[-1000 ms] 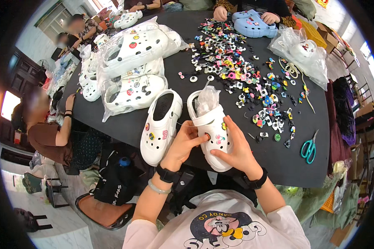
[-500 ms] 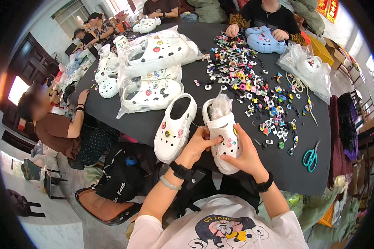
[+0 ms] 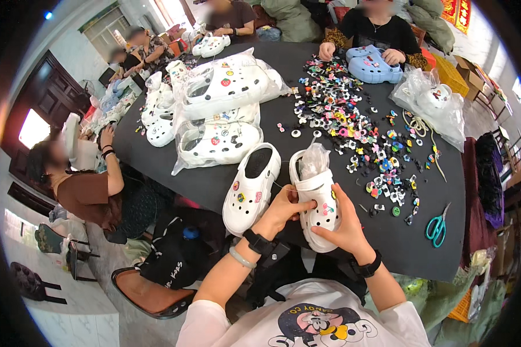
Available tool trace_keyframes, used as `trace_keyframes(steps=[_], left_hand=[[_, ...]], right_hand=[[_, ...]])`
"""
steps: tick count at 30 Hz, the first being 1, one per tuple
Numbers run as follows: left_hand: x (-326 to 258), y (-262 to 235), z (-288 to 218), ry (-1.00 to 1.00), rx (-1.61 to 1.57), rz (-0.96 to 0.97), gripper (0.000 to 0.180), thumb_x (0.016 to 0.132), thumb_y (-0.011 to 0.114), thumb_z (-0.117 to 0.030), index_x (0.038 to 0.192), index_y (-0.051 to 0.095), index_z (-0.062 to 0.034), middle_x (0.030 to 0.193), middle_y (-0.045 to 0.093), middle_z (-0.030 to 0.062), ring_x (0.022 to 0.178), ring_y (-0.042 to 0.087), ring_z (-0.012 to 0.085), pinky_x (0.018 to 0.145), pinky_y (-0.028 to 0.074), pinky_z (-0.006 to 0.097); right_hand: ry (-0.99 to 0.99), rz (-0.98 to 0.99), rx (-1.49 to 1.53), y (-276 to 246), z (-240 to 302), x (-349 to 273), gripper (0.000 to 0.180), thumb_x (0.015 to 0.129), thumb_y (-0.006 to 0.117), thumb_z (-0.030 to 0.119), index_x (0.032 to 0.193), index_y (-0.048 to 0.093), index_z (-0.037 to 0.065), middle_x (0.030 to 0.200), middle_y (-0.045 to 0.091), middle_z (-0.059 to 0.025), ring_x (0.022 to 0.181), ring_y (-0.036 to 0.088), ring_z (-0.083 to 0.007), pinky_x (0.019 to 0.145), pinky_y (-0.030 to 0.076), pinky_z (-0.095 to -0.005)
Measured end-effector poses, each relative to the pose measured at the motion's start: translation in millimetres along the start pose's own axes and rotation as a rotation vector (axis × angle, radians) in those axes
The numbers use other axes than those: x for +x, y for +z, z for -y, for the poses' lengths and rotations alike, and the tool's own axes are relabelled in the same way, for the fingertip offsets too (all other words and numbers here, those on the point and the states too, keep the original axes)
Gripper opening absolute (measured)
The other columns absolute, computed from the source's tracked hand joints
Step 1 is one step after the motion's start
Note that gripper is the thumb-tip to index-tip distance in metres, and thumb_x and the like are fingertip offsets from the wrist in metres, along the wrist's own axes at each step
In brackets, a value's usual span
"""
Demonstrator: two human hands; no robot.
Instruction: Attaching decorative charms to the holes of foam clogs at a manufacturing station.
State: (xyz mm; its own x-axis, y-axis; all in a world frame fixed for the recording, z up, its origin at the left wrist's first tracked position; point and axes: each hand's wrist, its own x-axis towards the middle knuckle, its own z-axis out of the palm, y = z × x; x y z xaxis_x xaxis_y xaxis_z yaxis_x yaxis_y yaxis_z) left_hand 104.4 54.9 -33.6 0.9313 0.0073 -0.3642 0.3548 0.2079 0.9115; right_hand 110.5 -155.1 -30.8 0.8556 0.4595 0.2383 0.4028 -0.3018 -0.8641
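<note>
A white clog (image 3: 310, 188), its heel opening stuffed with clear plastic, is held toe toward me at the table's near edge. My left hand (image 3: 286, 209) grips its left side, thumb pressed on the upper among the holes and the other fingers curled, partly hidden. Along the right side wraps my right hand (image 3: 348, 224), its thumb over the toe. Pink cherry charm (image 3: 329, 209) decorates the upper between my hands. Just left, touching or nearly touching my left forearm, lies the matching white clog (image 3: 235, 213) with several colourful charms.
Loose shoe charms (image 3: 336, 115) spread across the dark table (image 3: 411, 248). Teal-handled scissors (image 3: 437, 228) lie at right. Bagged white clogs (image 3: 226, 87) are stacked at left. Across the table a person touches a blue clog (image 3: 373, 65), near a plastic bag (image 3: 440, 118). Another person (image 3: 87, 191) sits at left.
The whole view has shifted slightly. My hands keep their hold on the clog, with the left thumb still on its upper. At left, a white object now shows raised by the seated person.
</note>
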Motion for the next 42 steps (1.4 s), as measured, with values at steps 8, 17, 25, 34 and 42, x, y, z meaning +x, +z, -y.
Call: trace_keyframes(steps=[8, 17, 25, 34, 42], left_hand=[[-64, 10, 28, 0.411, 0.15, -0.152, 0.039, 0.086, 0.076, -0.013, 0.114, 0.052, -0.001, 0.098, 0.052, 0.0059, 0.077, 0.049, 0.0082, 0.069, 0.045, 0.025], [-112, -61, -28, 0.853, 0.877, -0.615, 0.05, 0.081, 0.075, -0.008, 0.125, 0.053, 0.0004, 0.117, 0.057, 0.0162, 0.109, 0.054, 0.0298, 0.093, 0.044, 0.039], [-56, -80, -87, 0.828, 1.345, -0.154, 0.045, 0.082, 0.067, -0.013, 0.124, 0.058, -0.0007, 0.106, 0.065, 0.0203, 0.101, 0.06, 0.0396, 0.086, 0.048, 0.047], [-31, -57, -143, 0.12, 1.245, 0.423, 0.055, 0.072, 0.063, -0.005, 0.126, 0.056, -0.0078, 0.105, 0.068, 0.0153, 0.096, 0.066, 0.0278, 0.081, 0.051, 0.036], [-19, -67, -118, 0.401, 1.427, 0.394, 0.047, 0.065, 0.07, -0.01, 0.113, 0.067, -0.0087, 0.098, 0.07, 0.0172, 0.094, 0.068, 0.0354, 0.08, 0.053, 0.041]], right_hand=[[0.134, -0.005, 0.372, 1, -11, -8, 0.091, 0.084, 0.079, 0.023, 0.152, 0.024, -0.004, 0.153, 0.033, -0.0248, 0.14, 0.038, -0.0305, 0.114, 0.033, -0.039], [0.104, 0.077, 0.31, 9, -17, -24, 0.087, 0.085, 0.078, 0.023, 0.149, 0.028, -0.007, 0.149, 0.038, -0.0271, 0.138, 0.04, -0.0322, 0.111, 0.036, -0.0389], [-0.111, 0.244, 0.096, 35, 5, -32, 0.096, 0.078, 0.082, 0.021, 0.153, 0.026, 0.002, 0.157, 0.024, -0.0269, 0.143, 0.034, -0.0373, 0.113, 0.035, -0.0437], [-0.019, 0.295, 0.222, 29, -5, -41, 0.091, 0.08, 0.081, 0.015, 0.154, 0.029, 0.008, 0.16, 0.025, -0.017, 0.143, 0.034, -0.0282, 0.109, 0.04, -0.0418], [-0.066, 0.232, 0.236, 33, -6, -43, 0.083, 0.08, 0.08, 0.019, 0.15, 0.037, 0.006, 0.155, 0.032, -0.0239, 0.141, 0.039, -0.0352, 0.106, 0.043, -0.0425]])
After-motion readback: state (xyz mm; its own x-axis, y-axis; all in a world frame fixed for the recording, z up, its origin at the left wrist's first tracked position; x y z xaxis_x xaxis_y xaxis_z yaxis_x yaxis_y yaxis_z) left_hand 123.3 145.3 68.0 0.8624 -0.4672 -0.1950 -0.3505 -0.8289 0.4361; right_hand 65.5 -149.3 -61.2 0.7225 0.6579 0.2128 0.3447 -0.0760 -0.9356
